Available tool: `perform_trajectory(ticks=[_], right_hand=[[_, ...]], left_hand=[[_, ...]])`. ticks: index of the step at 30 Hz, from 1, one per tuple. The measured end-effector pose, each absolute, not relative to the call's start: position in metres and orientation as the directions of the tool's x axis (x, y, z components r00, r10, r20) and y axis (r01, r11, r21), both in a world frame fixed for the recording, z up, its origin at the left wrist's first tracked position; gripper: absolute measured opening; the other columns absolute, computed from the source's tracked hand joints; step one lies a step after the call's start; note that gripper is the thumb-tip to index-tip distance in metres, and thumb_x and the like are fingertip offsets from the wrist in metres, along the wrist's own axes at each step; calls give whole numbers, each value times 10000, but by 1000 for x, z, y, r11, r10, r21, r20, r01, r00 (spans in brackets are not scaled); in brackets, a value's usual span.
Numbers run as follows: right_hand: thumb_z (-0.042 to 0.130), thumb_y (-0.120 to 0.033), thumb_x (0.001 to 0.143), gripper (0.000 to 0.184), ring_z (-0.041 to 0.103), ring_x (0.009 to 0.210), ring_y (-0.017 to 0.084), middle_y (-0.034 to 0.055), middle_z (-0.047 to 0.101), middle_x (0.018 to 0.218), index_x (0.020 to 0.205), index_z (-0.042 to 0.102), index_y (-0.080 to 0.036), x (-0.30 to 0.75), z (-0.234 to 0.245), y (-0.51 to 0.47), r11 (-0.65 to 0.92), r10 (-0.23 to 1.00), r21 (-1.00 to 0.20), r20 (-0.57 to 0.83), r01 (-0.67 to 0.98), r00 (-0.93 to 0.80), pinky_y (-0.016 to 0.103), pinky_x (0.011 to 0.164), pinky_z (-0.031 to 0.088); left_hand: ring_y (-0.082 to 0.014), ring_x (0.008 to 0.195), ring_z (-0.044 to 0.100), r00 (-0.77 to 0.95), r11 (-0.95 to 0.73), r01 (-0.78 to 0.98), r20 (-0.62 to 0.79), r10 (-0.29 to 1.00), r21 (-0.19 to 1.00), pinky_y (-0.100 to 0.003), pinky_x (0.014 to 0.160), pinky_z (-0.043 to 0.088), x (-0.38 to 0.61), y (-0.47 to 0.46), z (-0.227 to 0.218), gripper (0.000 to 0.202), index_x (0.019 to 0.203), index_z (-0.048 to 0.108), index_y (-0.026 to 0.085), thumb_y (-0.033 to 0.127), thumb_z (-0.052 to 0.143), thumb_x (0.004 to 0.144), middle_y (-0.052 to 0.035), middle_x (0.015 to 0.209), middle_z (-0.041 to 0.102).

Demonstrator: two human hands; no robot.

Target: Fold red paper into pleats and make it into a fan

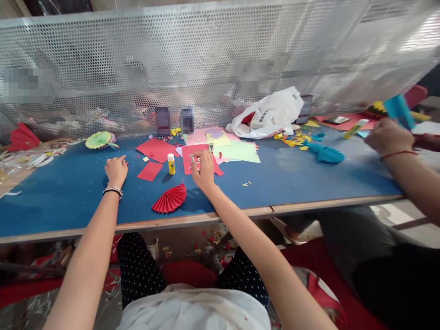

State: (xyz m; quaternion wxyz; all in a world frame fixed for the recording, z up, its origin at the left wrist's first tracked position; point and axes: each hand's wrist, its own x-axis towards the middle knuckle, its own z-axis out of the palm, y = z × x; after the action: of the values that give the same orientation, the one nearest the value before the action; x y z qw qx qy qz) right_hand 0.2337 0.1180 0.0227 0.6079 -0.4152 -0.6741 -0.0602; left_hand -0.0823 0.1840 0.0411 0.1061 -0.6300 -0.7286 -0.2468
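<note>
My left hand (pixel 116 171) rests on the blue tabletop with its fingers stretched out and nothing in it. Over a red paper sheet (pixel 186 151), my right hand (pixel 205 170) has its thumb and fingers bent close together. Something small and pale shows at those fingertips, too small to name. Between my hands a glue stick (pixel 171 165) with a white cap stands upright. Nearer the table edge lies a pleated red paper fan (pixel 171 199). Red paper pieces (pixel 150 171) lie left of the glue stick.
Pastel paper sheets (pixel 240 151) and a white plastic bag (pixel 270 114) lie behind my right hand. A green paper rosette (pixel 99 140) is at the left. At the right, a co-worker's hand (pixel 390 137) is near blue folded paper (pixel 399 111). A perforated metal screen (pixel 192 50) borders the table.
</note>
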Motion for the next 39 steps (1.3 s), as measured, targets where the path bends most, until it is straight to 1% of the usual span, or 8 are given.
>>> perform_trajectory(ticks=[3,7,16,21,27,32,36,39], right_hand=[[338,-283,911,203,501,910,247,96,539,916,973,518,-210,234,23,119,673,471,-406,880,619,64,437,853,404],[386,-224,878,139,492,876,221,69,521,892,957,499,-213,234,25,119,714,423,-377,904,591,66,391,798,413],[426,-149,837,129,483,818,192,50,527,877,933,477,-218,233,27,118,744,375,-323,926,585,35,354,745,416],[426,-120,814,156,478,811,185,47,512,864,931,471,-212,234,27,118,757,365,-309,931,575,20,339,725,416],[427,-110,800,188,492,832,191,52,526,882,950,479,-211,231,24,119,751,403,-321,915,577,-16,344,731,433],[427,-124,837,225,512,901,221,72,557,948,1023,518,-213,223,20,116,726,478,-311,869,614,-125,393,788,446],[463,-189,881,248,516,952,239,90,587,1030,1114,544,-205,217,18,115,730,495,-268,842,628,-216,406,827,450],[468,-247,909,217,524,918,235,86,621,994,1072,603,-200,216,16,117,728,507,-266,829,632,-236,393,819,456]], left_hand=[[-363,1065,463,-232,151,963,408,883,222,-459,838,396,-89,190,32,388,1150,657,179,346,456,863,-188,1161,604],[-362,1071,447,-223,156,969,407,886,193,-461,833,405,-95,193,27,324,1031,714,238,396,499,849,-133,1155,616],[-342,1069,415,-65,36,997,500,863,67,-459,860,359,-85,198,25,302,879,739,196,372,497,838,-129,1089,643],[-328,1045,430,-60,1,994,535,843,109,-437,836,369,-83,195,27,256,815,727,183,339,524,815,-127,1051,651],[-262,957,483,96,-270,951,683,724,152,-402,862,381,-56,187,39,242,868,704,186,320,503,854,-96,987,660],[-248,994,506,352,-527,849,789,504,-42,-401,866,367,-6,159,48,239,921,685,198,314,478,891,-80,980,662],[-227,981,537,565,-658,723,728,387,-211,-411,887,346,24,134,47,229,956,669,212,295,462,906,-74,987,671],[-219,961,557,628,-698,672,689,361,-247,-400,861,359,33,126,44,233,967,662,209,281,447,914,-72,985,679]])
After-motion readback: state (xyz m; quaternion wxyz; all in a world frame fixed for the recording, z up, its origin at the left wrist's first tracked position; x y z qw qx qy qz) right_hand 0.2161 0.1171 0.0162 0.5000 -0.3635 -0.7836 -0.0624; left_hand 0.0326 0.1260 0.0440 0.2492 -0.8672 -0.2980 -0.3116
